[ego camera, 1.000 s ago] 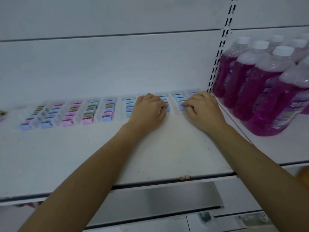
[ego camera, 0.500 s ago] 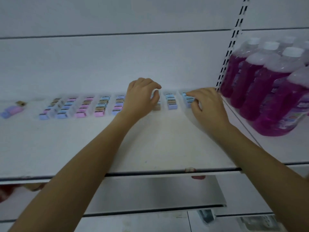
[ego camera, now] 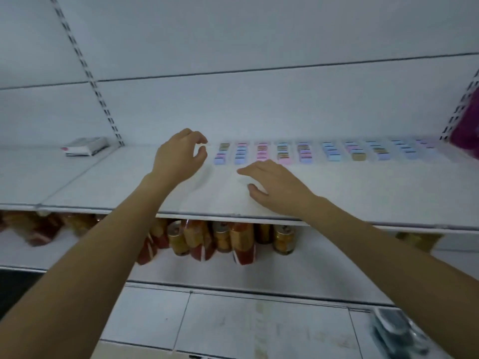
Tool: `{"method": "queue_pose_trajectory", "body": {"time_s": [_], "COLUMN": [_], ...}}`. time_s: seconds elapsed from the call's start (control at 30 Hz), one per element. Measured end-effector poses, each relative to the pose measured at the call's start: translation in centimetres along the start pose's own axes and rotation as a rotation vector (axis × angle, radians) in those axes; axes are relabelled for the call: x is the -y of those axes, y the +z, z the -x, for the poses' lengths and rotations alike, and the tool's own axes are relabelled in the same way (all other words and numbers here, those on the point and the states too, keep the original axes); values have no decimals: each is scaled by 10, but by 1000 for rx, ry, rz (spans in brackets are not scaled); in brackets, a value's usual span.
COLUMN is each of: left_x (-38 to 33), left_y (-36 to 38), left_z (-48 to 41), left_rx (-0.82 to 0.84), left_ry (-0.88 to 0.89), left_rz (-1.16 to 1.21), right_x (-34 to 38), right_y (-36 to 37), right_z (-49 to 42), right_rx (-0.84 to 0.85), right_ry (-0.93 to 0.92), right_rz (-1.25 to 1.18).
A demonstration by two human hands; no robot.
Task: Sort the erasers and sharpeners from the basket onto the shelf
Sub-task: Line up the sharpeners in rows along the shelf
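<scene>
While both hands hold nothing, left hand (ego camera: 181,156) loosely curled, right hand (ego camera: 274,185) flat over the shelf (ego camera: 103,187), I'd square the eraser rows (ego camera: 285,151) at twelve o'clock from the right hand with light fingertip nudges. Half a second ago both hands worked the rows' three-o'clock end by the purple bottles (ego camera: 466,130).

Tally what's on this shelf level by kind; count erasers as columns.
Eraser columns: 10
White packet, far left: 1
Magenta item, cut off at right: 1
Total: 12
</scene>
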State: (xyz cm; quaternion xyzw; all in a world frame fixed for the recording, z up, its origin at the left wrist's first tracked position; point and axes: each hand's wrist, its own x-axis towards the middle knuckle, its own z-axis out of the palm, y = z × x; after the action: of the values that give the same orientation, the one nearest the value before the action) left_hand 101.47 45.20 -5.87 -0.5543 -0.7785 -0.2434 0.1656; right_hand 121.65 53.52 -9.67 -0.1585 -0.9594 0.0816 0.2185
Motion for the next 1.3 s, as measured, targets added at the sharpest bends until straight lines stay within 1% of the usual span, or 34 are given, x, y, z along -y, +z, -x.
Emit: {"method": "queue_pose_trajectory", "body": {"time_s": [0.13,0.3,0.43,0.6,0.7,0.9,1.03,1.1,1.23,1.3], "left_x": [65,123,145,157,161,167,179,186,211,222], "left_y": [-34,-50,-47,-23,0,25,39,44,47,48], "left_z": [15,28,33,25,15,-13,-38,-49,-65,-71], "left_rx": [53,207,240,389,420,432,467,458,390,374], "left_ry": [-96,-189,-213,-205,-208,-99,-15,42,161,161], "left_rz": [-35,-56,14,73,64,22,24,37,200,334], "right_x": [63,103,105,87,73,62,63,63,61,62], "right_y": [31,57,73,84,94,112,125,131,136,135], "right_z": [-34,-69,-101,-139,-160,-193,-213,-220,-231,-234], "right_rx": [74,142,157,175,170,168,91,57,16,-11], "right_ry": [0,22,48,160,207,278,360,411,488,509], "right_rz": [-69,-101,-70,-150,-146,-109,-106,-73,-104,-132]}}
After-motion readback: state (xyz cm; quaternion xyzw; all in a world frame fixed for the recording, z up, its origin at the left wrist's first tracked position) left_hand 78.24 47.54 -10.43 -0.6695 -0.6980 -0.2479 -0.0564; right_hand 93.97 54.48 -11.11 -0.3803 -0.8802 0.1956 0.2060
